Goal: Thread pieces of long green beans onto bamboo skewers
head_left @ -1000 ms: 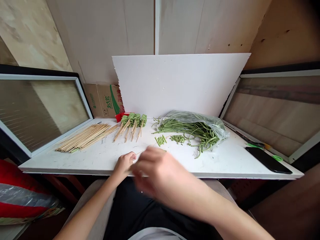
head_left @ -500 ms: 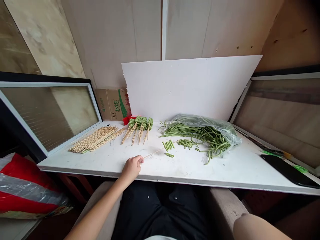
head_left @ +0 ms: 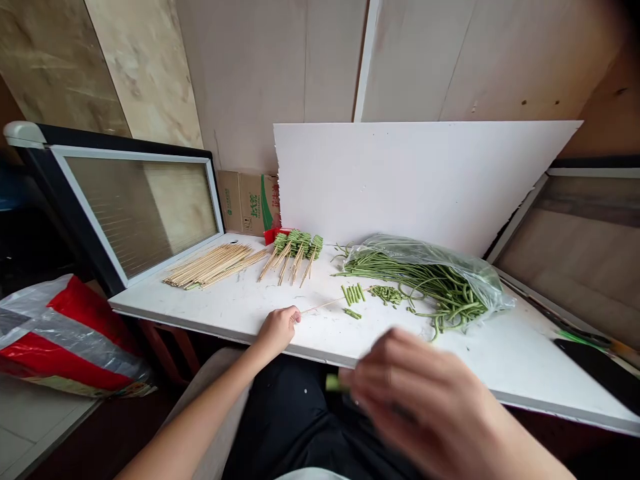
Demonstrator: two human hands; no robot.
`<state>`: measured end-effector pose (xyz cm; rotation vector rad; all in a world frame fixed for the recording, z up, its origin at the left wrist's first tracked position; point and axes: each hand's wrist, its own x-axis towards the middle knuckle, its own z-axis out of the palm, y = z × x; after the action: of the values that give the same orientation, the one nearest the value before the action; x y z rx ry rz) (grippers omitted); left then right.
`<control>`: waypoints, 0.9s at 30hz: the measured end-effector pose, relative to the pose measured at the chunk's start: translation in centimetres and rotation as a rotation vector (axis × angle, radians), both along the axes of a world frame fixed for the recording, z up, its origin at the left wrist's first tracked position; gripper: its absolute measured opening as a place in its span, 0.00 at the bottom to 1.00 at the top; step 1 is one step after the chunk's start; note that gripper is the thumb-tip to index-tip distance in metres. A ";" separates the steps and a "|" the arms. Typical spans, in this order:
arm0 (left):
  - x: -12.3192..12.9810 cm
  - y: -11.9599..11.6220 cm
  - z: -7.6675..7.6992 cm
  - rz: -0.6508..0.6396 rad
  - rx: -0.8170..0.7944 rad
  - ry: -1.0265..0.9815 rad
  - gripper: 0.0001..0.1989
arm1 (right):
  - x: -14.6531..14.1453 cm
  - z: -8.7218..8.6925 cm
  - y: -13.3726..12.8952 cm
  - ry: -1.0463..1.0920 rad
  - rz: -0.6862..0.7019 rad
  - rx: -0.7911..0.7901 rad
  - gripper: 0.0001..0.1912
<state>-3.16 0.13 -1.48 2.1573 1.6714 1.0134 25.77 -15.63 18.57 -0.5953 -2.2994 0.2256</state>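
Observation:
My left hand [head_left: 277,328] rests at the table's front edge, its fingers pinching the blunt end of a thin bamboo skewer [head_left: 323,307]. Several short green bean pieces [head_left: 353,293] sit side by side across the skewer's far part. Just in front of them lie loose cut pieces [head_left: 353,313]. My right hand [head_left: 415,387], smeared by motion, is raised over my lap near the table edge. From its closed fingers sticks out a short piece of green bean [head_left: 333,383]. A small heap of cut beans [head_left: 387,295] lies beyond the skewer's tip.
Long beans spill from a clear plastic bag [head_left: 450,257] at the right. Loaded bean skewers [head_left: 299,243] and a pile of bare skewers [head_left: 210,265] lie at the left. A cardboard box [head_left: 245,203] and a white board [head_left: 400,180] stand behind; a black phone [head_left: 595,370] lies far right.
My right hand has come up into view with a bean piece in its fingers. The left hand keeps its pinch on the skewer. The view has turned to the left.

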 end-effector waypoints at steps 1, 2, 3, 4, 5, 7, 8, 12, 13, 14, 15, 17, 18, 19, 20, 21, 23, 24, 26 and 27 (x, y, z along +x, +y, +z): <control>0.0 0.0 0.0 0.004 -0.003 0.006 0.13 | 0.0 0.0 2.5 0.045 -0.040 -0.058 0.16; -0.1 0.0 -0.1 0.006 -0.008 0.011 0.13 | 0.3 -0.6 5.0 0.125 -0.085 -0.096 0.16; -0.1 0.0 -0.1 0.006 -0.011 0.015 0.13 | 0.7 -1.7 7.6 0.214 -0.124 -0.130 0.16; -0.1 0.0 -0.1 0.004 -0.013 0.015 0.13 | 1.3 -3.1 10.0 0.315 -0.174 -0.181 0.16; -0.2 0.0 -0.1 -0.001 -0.012 0.011 0.14 | 2.0 -4.8 12.3 0.411 -0.223 -0.260 0.18; -0.2 0.0 -0.2 -0.014 -0.002 -0.001 0.14 | 3.4 -8.1 16.2 0.633 -0.325 -0.433 0.24; -0.2 0.0 -0.2 -0.020 0.004 -0.006 0.14 | 4.0 -9.5 17.6 0.734 -0.351 -0.505 0.27; -0.2 0.0 -0.2 -0.020 0.008 -0.001 0.13 | 4.9 -13.5 20.4 0.914 -0.416 -0.665 0.31; -0.2 0.0 -0.2 -0.018 0.008 0.004 0.13 | 4.9 -14.0 20.6 0.934 -0.424 -0.678 0.31; -0.3 0.0 -0.2 -0.017 0.009 0.009 0.13 | 4.8 -14.5 20.7 0.941 -0.422 -0.690 0.31; -0.3 0.0 -0.2 -0.018 0.010 0.014 0.14 | 4.8 -14.9 20.7 0.937 -0.409 -0.704 0.31; -0.3 0.0 -0.3 -0.020 0.014 0.024 0.14 | 4.8 -15.7 20.9 0.918 -0.393 -0.724 0.31; -0.3 0.0 -0.3 -0.022 0.016 0.027 0.14 | 4.9 -16.1 21.0 0.910 -0.399 -0.726 0.31; -0.3 0.1 -0.3 -0.023 0.018 0.028 0.14 | 5.0 -16.5 21.1 0.909 -0.411 -0.723 0.31; -0.3 0.1 -0.3 -0.023 0.020 0.029 0.14 | 5.1 -16.9 21.3 0.915 -0.429 -0.713 0.31; -0.3 0.1 -0.3 -0.023 0.022 0.027 0.14 | 5.2 -17.2 21.4 0.922 -0.449 -0.701 0.31; -0.3 0.1 -0.4 -0.023 0.023 0.025 0.14 | 5.6 -17.7 21.7 0.928 -0.470 -0.689 0.33; -0.3 0.1 -0.4 -0.024 0.022 0.026 0.14 | 5.7 -17.9 21.8 0.930 -0.471 -0.695 0.33; -0.4 0.1 -0.5 -0.027 0.018 0.033 0.14 | 6.0 -18.0 21.8 0.931 -0.455 -0.731 0.31; -0.4 0.1 -0.5 -0.026 0.017 0.038 0.14 | 6.0 -18.0 21.8 0.930 -0.436 -0.753 0.31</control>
<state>-3.52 0.26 -1.94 2.2165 1.6522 0.9887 31.80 6.17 0.59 -1.0580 -1.1068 0.9449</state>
